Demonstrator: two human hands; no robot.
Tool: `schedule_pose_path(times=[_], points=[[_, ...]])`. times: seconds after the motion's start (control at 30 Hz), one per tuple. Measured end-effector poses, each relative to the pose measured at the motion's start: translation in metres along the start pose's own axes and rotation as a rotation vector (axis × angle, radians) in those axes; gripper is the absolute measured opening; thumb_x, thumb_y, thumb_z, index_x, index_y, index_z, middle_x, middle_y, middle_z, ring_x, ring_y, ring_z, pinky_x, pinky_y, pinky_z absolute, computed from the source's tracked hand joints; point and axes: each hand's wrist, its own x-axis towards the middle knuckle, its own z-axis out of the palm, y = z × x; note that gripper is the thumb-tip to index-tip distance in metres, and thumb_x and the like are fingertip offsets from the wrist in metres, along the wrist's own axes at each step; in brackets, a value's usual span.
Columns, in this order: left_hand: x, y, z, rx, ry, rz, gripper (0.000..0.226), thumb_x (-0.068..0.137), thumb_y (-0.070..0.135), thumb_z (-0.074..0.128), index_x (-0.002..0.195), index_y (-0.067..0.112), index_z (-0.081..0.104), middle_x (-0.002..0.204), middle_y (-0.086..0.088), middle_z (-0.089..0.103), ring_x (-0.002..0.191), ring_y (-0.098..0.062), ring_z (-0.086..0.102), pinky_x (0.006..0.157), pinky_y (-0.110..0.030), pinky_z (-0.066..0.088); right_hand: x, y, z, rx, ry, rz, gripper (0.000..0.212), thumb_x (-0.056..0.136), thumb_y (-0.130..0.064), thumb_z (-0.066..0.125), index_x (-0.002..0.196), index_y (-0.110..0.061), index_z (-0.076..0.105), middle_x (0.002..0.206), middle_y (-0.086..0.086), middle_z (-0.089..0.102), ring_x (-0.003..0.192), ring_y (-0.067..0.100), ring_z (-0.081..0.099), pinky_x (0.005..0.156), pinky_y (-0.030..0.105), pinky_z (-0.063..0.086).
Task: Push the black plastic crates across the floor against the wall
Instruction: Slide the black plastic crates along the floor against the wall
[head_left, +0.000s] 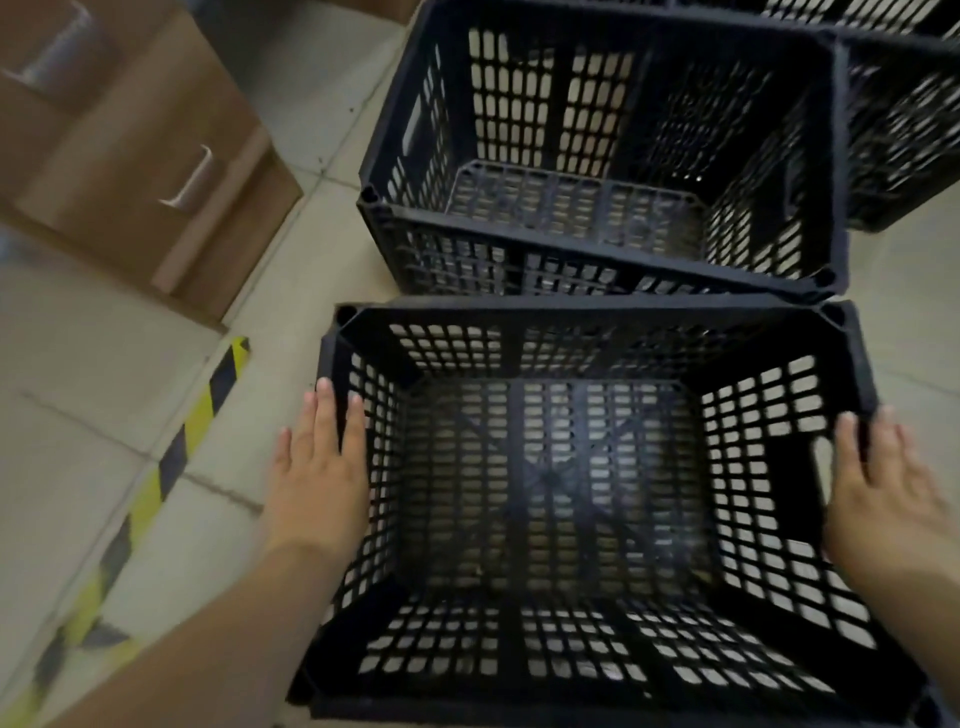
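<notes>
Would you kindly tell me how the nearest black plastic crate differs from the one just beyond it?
The nearest black plastic crate has a hand on each side rim; the black plastic crate beyond it is untouched. The nearest sits square to the camera; the farther is turned slightly. Both are empty, slotted and open-topped.

L hand (319, 475) & R hand (883, 483) flat on near crate (545, 317) sides; 2nd crate (597, 244) touching just ahead.

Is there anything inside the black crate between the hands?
Empty. Through the open top of the nearest crate, only its bare lattice bottom shows, with the floor tiles visible through the holes.
</notes>
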Motion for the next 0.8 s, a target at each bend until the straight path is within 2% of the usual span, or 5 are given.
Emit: schedule_pose_path(times=[0.2,0.3,0.47,0.7,0.8], points=[[0.008,-0.011,0.010,0.076,0.056,0.108,0.079,0.091,0.008,0.030,0.126,0.009,-0.041,0.124,-0.014,-0.057,0.123,-0.025,-0.045,0.095,-0.038,-0.036,-0.006,-0.010,-0.010,-0.056,0.088,-0.140,0.104,0.057,0.011,0.069,0.142,0.000,0.011,0.154,0.004,-0.024,0.143,0.025,0.001,0.105,0.054,0.029],[0.000,-0.032,0.014,0.091,0.077,0.136,0.079,0.090,0.009,0.031,0.128,0.008,-0.039,0.130,-0.013,-0.052,0.117,-0.025,-0.053,0.089,-0.037,-0.041,-0.012,-0.025,-0.022,-0.078,0.123,-0.190,0.100,0.056,0.018,0.063,0.141,0.003,0.014,0.156,0.007,-0.016,0.142,0.015,-0.020,0.112,0.046,0.014],[-0.034,-0.098,0.015,0.033,0.110,0.087,0.083,0.086,0.008,0.042,0.137,0.008,-0.024,0.142,-0.013,-0.036,0.125,-0.021,-0.049,0.094,-0.035,-0.039,-0.022,-0.075,-0.045,-0.155,0.222,-0.317,0.079,0.060,0.024,0.044,0.136,0.009,0.030,0.156,0.004,-0.019,0.143,0.016,-0.017,0.111,0.029,-0.006],[-0.116,-0.269,0.011,0.042,0.140,-0.062,0.092,0.077,0.008,0.059,0.144,0.005,-0.004,0.150,-0.017,-0.017,0.141,-0.026,-0.005,0.097,-0.033,-0.036,-0.051,-0.236,-0.106,-0.145,0.374,-0.574,0.083,0.053,0.030,0.045,0.132,0.006,0.037,0.157,0.006,-0.008,0.144,0.018,-0.009,0.112,0.031,-0.003],[-0.163,-0.359,0.016,0.042,0.136,-0.204,0.085,0.052,-0.003,0.074,0.133,-0.002,0.045,0.142,-0.025,0.040,0.133,-0.035,0.038,0.113,-0.040,-0.004,-0.076,-0.328,-0.142,-0.124,0.410,-0.685,0.076,0.055,0.022,0.053,0.128,0.005,0.044,0.156,0.009,0.006,0.144,0.016,-0.007,0.112,0.030,-0.003]])
